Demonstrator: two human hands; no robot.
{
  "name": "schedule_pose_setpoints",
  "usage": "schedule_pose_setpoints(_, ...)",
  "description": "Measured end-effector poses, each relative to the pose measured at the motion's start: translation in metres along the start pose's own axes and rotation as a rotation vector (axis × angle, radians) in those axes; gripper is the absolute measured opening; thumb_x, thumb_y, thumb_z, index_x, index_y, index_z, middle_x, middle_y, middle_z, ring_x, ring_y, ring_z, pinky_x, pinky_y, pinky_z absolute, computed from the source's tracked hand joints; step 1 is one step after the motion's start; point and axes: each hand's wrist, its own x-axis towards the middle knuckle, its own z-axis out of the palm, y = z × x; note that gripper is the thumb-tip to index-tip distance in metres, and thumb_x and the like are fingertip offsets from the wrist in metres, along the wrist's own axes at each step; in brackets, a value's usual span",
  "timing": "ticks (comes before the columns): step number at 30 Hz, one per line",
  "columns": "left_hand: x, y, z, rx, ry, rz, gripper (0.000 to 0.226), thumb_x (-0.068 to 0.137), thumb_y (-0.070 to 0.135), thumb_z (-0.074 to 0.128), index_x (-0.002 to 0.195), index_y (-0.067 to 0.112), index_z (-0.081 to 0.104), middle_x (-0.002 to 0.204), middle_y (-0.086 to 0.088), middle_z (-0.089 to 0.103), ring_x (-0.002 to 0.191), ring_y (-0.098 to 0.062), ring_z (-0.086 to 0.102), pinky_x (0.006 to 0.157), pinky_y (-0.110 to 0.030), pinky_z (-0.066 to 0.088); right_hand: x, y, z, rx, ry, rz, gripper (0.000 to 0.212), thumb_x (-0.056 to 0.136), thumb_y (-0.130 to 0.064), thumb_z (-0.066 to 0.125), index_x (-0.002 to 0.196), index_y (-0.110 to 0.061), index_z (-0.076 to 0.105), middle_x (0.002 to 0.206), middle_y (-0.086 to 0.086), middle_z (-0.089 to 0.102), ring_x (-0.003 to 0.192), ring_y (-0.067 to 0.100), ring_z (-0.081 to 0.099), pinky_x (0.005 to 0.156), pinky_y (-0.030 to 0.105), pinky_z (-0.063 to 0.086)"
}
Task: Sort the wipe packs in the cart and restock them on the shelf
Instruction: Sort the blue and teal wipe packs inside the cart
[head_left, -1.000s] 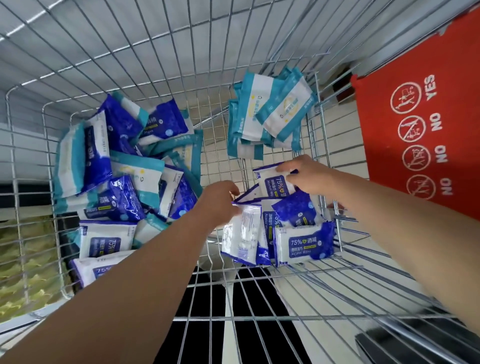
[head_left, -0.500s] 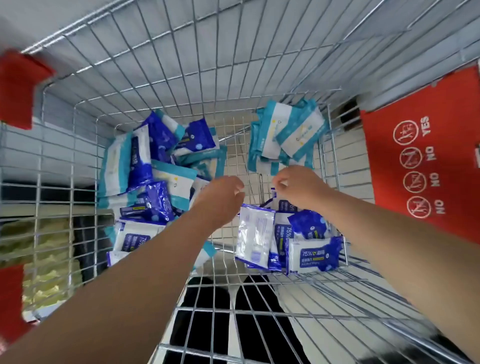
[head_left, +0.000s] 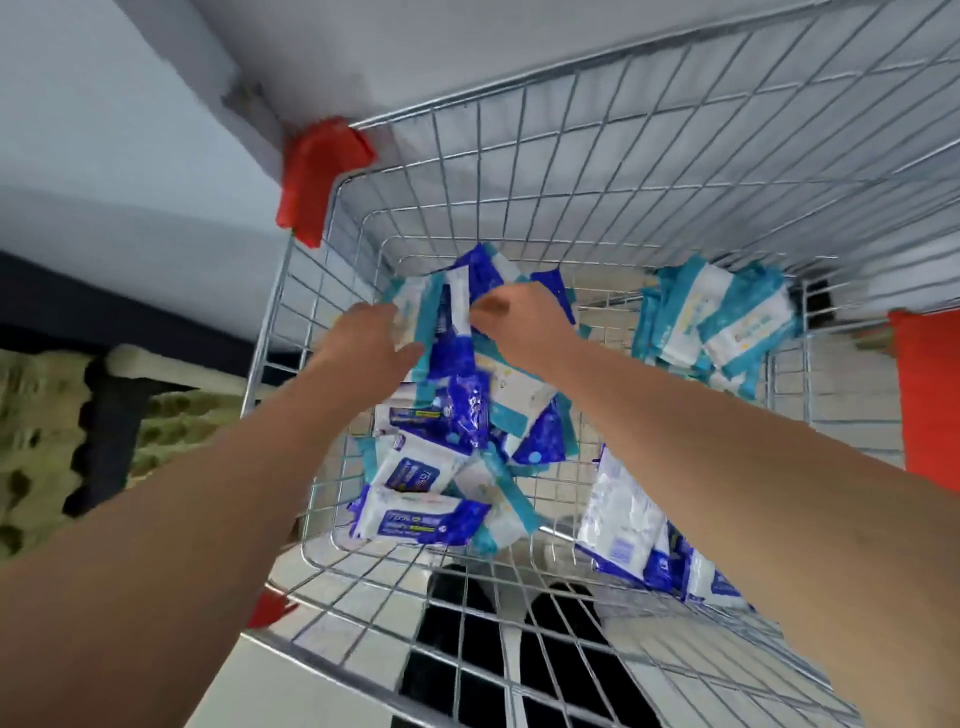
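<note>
The wire cart was seen from above, and both bare arms reached down into it. On the left side of the cart floor lay a mixed pile of wipe packs, some dark blue and some white with teal edges, lying over each other in no order. The left hand was at the far end of this pile. Its fingers looked fairly straight and lay against a teal-edged pack, with the thumb held apart from them, so its grip was spread and not closed around anything. The right hand was just beside it, also on top of the pile, with the fingers bent down toward a blue pack. The picture was blurred there, and I cannot tell if its grip really pinched the pack or only touched it. In the far right corner a separate group of teal packs leaned together against the wire. In the near right part a group of blue-and-white packs stood side by side, partly hidden behind the right forearm. A red corner guard sat on the far left corner of the cart rim, and a red panel showed at the right edge.
</note>
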Motion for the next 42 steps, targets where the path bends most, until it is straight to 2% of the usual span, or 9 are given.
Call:
schedule_pose_setpoints(6, 0.018, -0.007, 0.019, -0.083, -0.039, 0.019, 0.046, 0.087, 0.045, 0.063, 0.108, 0.005, 0.056, 0.102, -0.013, 0.058, 0.090, -0.026, 0.053, 0.072, -0.033, 0.041, 0.026, -0.005, 0.035, 0.117, 0.103, 0.140, 0.038, 0.076, -0.017, 0.077, 0.109, -0.006, 0.061, 0.106, 0.010, 0.066, 0.097, 0.024, 0.061, 0.081, 0.031, 0.045)
schedule_pose_setpoints(12, 0.018, -0.004, 0.009, -0.151, -0.022, -0.057, 0.018, 0.094, 0.008, 0.046, 0.109, 0.004, 0.055, 0.098, -0.013, 0.057, 0.065, -0.016, 0.048, 0.051, -0.026, 0.039, 0.015, 0.002, 0.013, 0.202, 0.124, 0.202, 0.035, 0.070, -0.014, 0.079, 0.101, -0.008, 0.063, 0.098, 0.011, 0.069, 0.094, 0.027, 0.065, 0.086, 0.044, 0.053)
schedule_pose_setpoints(19, -0.011, -0.001, 0.001, -0.224, 0.003, -0.041, 0.083, 0.086, -0.012, 0.039, 0.142, 0.044, 0.011, 0.082, -0.007, 0.055, 0.067, -0.024, 0.061, 0.060, -0.046, 0.058, -0.028, 0.021, 0.003, 0.186, -0.066, 0.252, 0.010, 0.076, -0.006, 0.070, 0.086, -0.008, 0.069, 0.088, 0.010, 0.072, 0.085, 0.025, 0.070, 0.080, 0.048, 0.057)
schedule_pose_setpoints(26, -0.023, -0.003, 0.012, -0.288, 0.025, -0.042, 0.079, 0.080, -0.020, 0.037, 0.132, 0.038, 0.020, 0.090, -0.007, 0.054, 0.068, -0.022, 0.057, 0.049, -0.036, 0.047, -0.023, 0.012, 0.038, 0.304, -0.056, 0.208, 0.020, 0.072, -0.002, 0.073, 0.081, -0.019, 0.065, 0.093, 0.007, 0.072, 0.085, 0.024, 0.069, 0.079, 0.045, 0.057)
schedule_pose_setpoints(30, -0.024, -0.002, 0.014, -0.357, 0.076, -0.097, 0.075, 0.085, -0.016, 0.035, 0.136, 0.036, 0.020, 0.080, -0.008, 0.055, 0.061, -0.022, 0.056, 0.043, -0.031, 0.040, -0.019, 0.017, 0.022, 0.392, 0.034, 0.227, 0.021, 0.078, -0.005, 0.070, 0.091, -0.015, 0.056, 0.082, -0.003, 0.062, 0.074, 0.011, 0.060, 0.067, 0.027, 0.051)
schedule_pose_setpoints(34, -0.019, 0.007, 0.020, -0.199, 0.052, -0.064, 0.094, 0.080, -0.018, 0.044, 0.144, 0.042, 0.010, 0.115, -0.014, 0.051, 0.076, -0.025, 0.057, 0.054, -0.036, 0.046, -0.020, 0.035, -0.014, 0.427, 0.155, 0.241, 0.018, 0.083, -0.004, 0.065, 0.098, -0.011, 0.060, 0.092, 0.004, 0.067, 0.080, 0.015, 0.064, 0.069, 0.032, 0.053)
schedule_pose_setpoints(36, -0.016, 0.011, 0.028, -0.094, -0.014, 0.001, 0.103, 0.080, -0.015, 0.048, 0.146, 0.047, -0.001, 0.144, -0.016, 0.027, 0.094, -0.033, 0.059, 0.073, -0.046, 0.053, -0.019, 0.046, -0.028, 0.453, 0.210, 0.259, 0.015, 0.085, -0.004, 0.063, 0.088, -0.017, 0.057, 0.089, 0.001, 0.065, 0.079, 0.012, 0.063, 0.072, 0.034, 0.055)
schedule_pose_setpoints(40, -0.006, 0.014, 0.042, -0.062, -0.041, -0.034, 0.073, 0.087, 0.025, 0.065, 0.143, 0.033, 0.018, 0.148, -0.014, 0.017, 0.113, -0.045, 0.052, 0.094, -0.055, 0.047, -0.015, 0.067, -0.043, 0.572, 0.269, 0.354, 0.024, 0.084, -0.005, 0.065, 0.104, -0.013, 0.053, 0.103, 0.003, 0.063, 0.094, 0.016, 0.063, 0.083, 0.041, 0.057)
schedule_pose_setpoints(42, -0.004, 0.015, 0.050, -0.064, -0.033, -0.065, 0.078, 0.082, 0.016, 0.069, 0.141, 0.029, 0.019, 0.146, -0.014, 0.020, 0.110, -0.046, 0.054, 0.093, -0.055, 0.047, -0.016, 0.076, -0.045, 0.623, 0.265, 0.389, 0.032, 0.083, -0.005, 0.066, 0.112, -0.010, 0.052, 0.110, 0.006, 0.063, 0.098, 0.019, 0.064, 0.084, 0.046, 0.056)
